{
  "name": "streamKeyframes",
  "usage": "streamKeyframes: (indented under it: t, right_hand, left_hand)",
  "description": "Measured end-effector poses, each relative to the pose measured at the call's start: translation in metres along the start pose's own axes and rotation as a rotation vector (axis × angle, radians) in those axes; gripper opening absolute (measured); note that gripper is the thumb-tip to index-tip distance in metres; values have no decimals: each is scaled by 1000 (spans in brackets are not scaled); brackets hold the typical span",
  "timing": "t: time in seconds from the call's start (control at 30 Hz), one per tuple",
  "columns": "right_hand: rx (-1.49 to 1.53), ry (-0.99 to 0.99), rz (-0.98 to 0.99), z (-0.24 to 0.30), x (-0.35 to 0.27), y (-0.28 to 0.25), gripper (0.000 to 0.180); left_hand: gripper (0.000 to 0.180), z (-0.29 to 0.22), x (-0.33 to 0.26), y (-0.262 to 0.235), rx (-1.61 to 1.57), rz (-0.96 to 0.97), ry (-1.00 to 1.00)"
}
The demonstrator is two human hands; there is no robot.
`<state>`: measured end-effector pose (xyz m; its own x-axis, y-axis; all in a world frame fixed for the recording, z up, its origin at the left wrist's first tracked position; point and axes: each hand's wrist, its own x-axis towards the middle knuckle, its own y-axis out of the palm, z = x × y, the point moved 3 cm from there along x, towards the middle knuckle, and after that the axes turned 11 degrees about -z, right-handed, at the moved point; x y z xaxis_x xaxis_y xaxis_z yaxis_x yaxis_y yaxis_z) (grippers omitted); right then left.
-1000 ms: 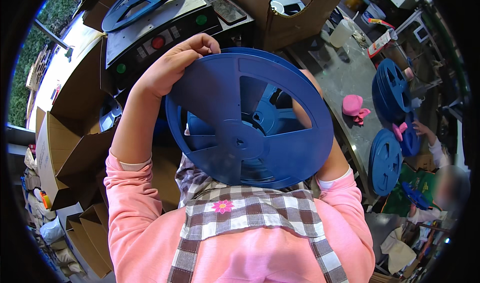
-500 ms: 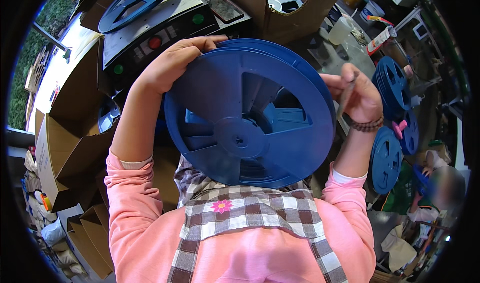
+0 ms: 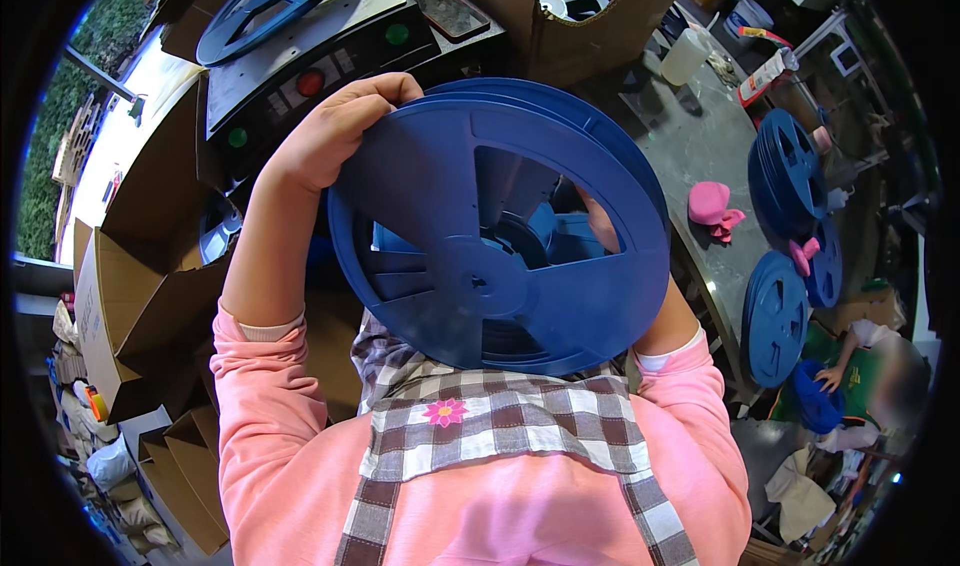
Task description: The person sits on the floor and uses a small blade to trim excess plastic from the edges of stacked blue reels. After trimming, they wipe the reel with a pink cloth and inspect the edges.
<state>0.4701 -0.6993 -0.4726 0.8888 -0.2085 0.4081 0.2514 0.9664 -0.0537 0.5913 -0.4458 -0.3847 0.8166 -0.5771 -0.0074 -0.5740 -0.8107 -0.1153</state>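
Blue plastic reel (image 3: 500, 231), large and spoked, is held up close under the camera, tilted on edge in front of the person's chest. Fingers of the left hand (image 3: 335, 136) curl over its upper left rim and clamp it there. The right hand (image 3: 602, 228) is behind the reel and shows only through a cut-out between the spokes; whether its fingers are closed on anything cannot be told.

A second flange edge shows behind the front one along the top, so the reel looks assembled, and its core appears bare. As a judgement, handling of this reel is under way and it has not been set down on any surface.

Counting blue reels: one in hand, one lying flat on the grey machine (image 3: 330, 51) at far left (image 3: 265, 11), a stack standing on edge at far right (image 3: 790, 171), and one lower right (image 3: 775, 316), with another partly hidden just behind it. One open cardboard box (image 3: 590, 16) sits beyond the reel, with more boxes (image 3: 130, 296) to the left. A pink glove (image 3: 712, 206) lies on the table (image 3: 700, 136) at right.
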Motion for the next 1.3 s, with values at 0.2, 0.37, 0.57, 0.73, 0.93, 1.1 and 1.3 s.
streamKeyframes:
  t: [0.2, 0.37, 0.57, 0.73, 0.93, 1.1, 1.3]
  right_hand:
    - [-71, 47, 96, 5, -18, 16, 13]
    - [101, 286, 0, -36, -17, -22, 16]
    - [-457, 164, 15, -65, 30, -66, 23]
    - [-311, 187, 125, -20, 28, -62, 18]
    - [678, 412, 346, 41, 40, -77, 19]
    - [856, 435, 124, -7, 48, -101, 17]
    - [186, 154, 188, -20, 9, -22, 17]
  left_hand:
    - [19, 2, 1, -2, 11, 7, 55]
    - [24, 2, 1, -4, -20, 25, 60]
    - [30, -9, -5, 11, -16, -89, 67]
    - [32, 7, 3, -8, 68, 42, -45]
    - [24, 6, 3, 2, 33, -125, 108]
    - [27, -1, 1, 0, 13, 35, 63]
    - [23, 10, 1, -6, -34, -6, 21]
